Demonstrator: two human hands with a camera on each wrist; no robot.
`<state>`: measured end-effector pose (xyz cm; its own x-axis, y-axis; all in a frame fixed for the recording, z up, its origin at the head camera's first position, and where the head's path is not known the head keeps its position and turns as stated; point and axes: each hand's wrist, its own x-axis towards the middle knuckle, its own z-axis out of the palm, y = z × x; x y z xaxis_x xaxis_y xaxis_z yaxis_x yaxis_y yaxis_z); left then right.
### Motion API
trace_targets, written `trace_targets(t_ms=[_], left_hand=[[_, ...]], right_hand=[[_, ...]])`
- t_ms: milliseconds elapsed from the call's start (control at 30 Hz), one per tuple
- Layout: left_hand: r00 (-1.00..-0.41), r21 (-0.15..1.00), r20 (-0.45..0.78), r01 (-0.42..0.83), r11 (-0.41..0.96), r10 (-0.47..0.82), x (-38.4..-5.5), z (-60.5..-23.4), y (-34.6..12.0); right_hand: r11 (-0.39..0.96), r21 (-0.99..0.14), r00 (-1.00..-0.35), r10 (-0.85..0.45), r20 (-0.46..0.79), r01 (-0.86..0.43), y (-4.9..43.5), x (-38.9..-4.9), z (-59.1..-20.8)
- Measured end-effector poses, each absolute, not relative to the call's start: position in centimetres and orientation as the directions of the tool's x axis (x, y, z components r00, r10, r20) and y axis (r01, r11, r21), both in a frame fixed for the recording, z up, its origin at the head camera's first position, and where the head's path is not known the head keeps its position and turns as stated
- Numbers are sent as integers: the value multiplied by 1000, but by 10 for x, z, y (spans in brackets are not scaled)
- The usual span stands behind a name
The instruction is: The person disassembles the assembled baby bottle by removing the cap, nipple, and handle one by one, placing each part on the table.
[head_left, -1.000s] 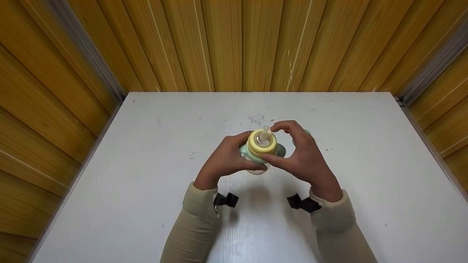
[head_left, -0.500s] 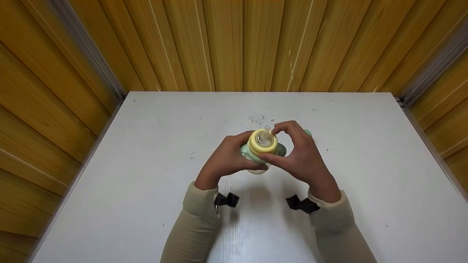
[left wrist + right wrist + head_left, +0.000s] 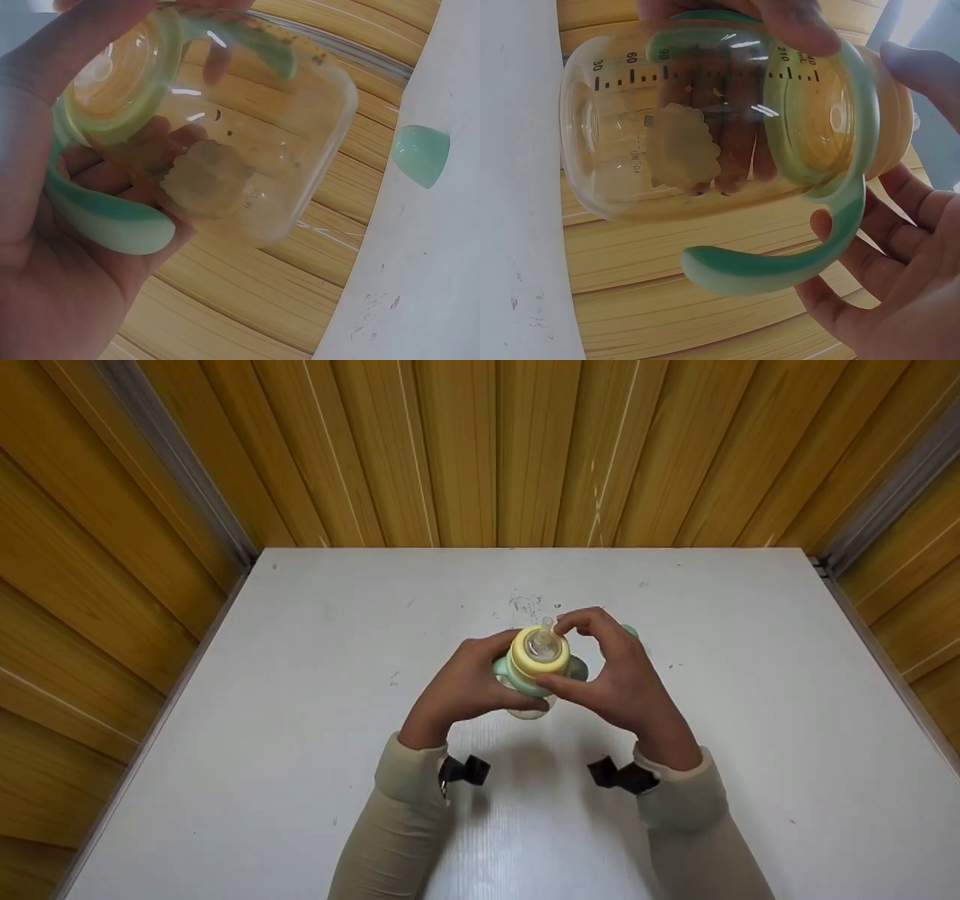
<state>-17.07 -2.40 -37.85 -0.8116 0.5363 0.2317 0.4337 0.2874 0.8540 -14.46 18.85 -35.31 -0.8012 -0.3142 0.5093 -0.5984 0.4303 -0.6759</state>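
Note:
A clear baby bottle point(image 3: 622, 157) with measuring marks is held above the table, its teat point(image 3: 547, 625) tilted upward and away from me. My left hand point(image 3: 466, 679) grips the bottle around its upper body from the left. My right hand point(image 3: 628, 682) holds the yellow collar point(image 3: 531, 667) around the teat, thumb at the near side and index finger at the far side. A green ring with two curved handles point(image 3: 761, 270) sits just below the collar. Through the clear wall, the left fingers show behind the bottle in the right wrist view.
On the white table point(image 3: 300, 675), a green dome-shaped cap point(image 3: 422, 156) lies beyond my right hand, which partly hides it in the head view. Wood-patterned panels point(image 3: 465, 457) rise behind the table and along both sides.
My right index finger and thumb have shifted slightly at the yellow collar. The bottle and my left hand stay almost where they were.

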Motion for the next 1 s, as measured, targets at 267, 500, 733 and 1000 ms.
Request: trace_targets(t_ms=[267, 500, 733, 1000], left_hand=[[-794, 858, 219, 433, 276, 567, -171, -378, -24], [-778, 868, 212, 428, 253, 591, -172, -379, -24], [-775, 860, 196, 430, 273, 601, -172, -378, -24], [-781, 860, 197, 428, 278, 593, -171, -378, -24]], right_hand=[[346, -728, -801, -351, 484, -592, 193, -147, -354], [285, -756, -790, -399, 465, -589, 197, -148, -354], [284, -763, -790, -423, 443, -580, 199, -148, -354], [259, -789, -803, -409, 434, -557, 199, -147, -353]])
